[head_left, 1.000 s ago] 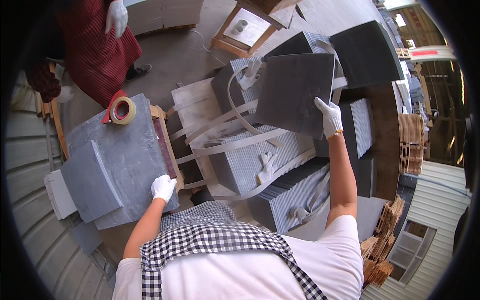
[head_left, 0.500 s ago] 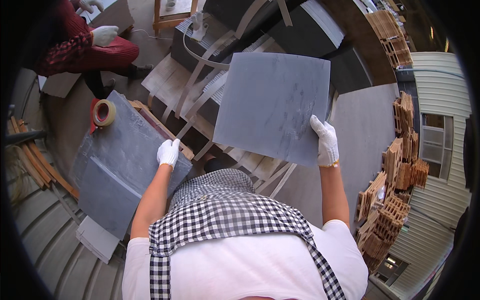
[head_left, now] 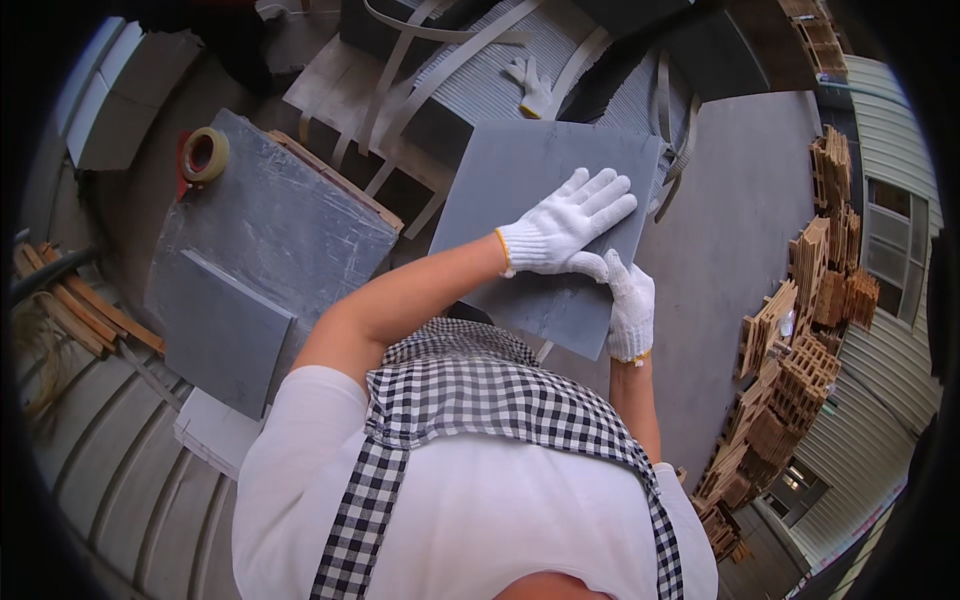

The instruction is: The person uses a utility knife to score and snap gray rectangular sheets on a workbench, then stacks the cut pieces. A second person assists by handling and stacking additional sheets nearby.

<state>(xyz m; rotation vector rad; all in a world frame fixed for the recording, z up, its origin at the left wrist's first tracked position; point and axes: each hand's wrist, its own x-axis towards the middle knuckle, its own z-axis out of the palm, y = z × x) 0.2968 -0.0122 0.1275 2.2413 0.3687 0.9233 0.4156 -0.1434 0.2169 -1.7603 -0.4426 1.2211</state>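
Observation:
A square grey stone tile (head_left: 490, 185) is held up in front of me, tilted. My right hand (head_left: 631, 312), in a white knitted glove, grips its right edge, thumb on the face and fingers hidden behind. Across the tile's face lies my left hand (head_left: 572, 222), gloved too, flat with fingers stretched out. To the left, a worktop with a scuffed grey surface (head_left: 290, 200) carries another grey tile (head_left: 225, 330) at its near side. A tape roll (head_left: 204, 156) on a red dispenser sits at its far corner.
Beyond the tile stand stacks of grey tiles (head_left: 500, 65) with loose pale straps; a spare white glove (head_left: 532, 88) lies on top. Wooden pallets (head_left: 800, 380) line the right wall. Wood strips (head_left: 85, 300) lie at left. A person's dark legs (head_left: 235, 50) show at far left.
My left hand has left the worktop's edge and come right onto the tile's face. The tile has tilted, and my right hand still grips it. The view has shifted.

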